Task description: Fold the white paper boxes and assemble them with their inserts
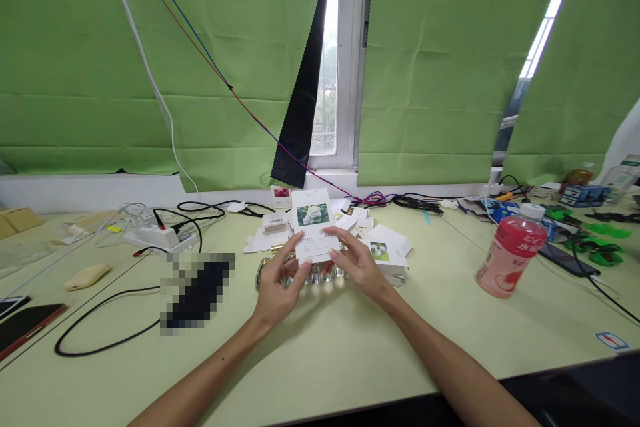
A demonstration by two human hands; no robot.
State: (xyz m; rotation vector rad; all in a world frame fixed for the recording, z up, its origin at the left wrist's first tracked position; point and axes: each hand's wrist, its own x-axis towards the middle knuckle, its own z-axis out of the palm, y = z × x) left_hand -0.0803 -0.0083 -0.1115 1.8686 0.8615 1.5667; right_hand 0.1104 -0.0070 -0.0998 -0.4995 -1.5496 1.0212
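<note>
Between my two hands I hold a white cardboard box (313, 215) with a white-flower picture and small print, raised above the table. My left hand (281, 280) grips its lower left side, thumb on the front face. The lower right side is pinched by my right hand (361, 263). Just behind and below the box stand several small clear glass bottles (320, 273), partly hidden by my hands. More white cartons (387, 247) lie in a loose pile around them, some printed with a flower.
At right stands a pink drink bottle (513, 250), near a dark phone (570, 259). A power strip (160, 233) with black cables lies at left, beside a blurred-out dark object (200, 293). Green curtains (440, 67) hang behind the table (320, 360).
</note>
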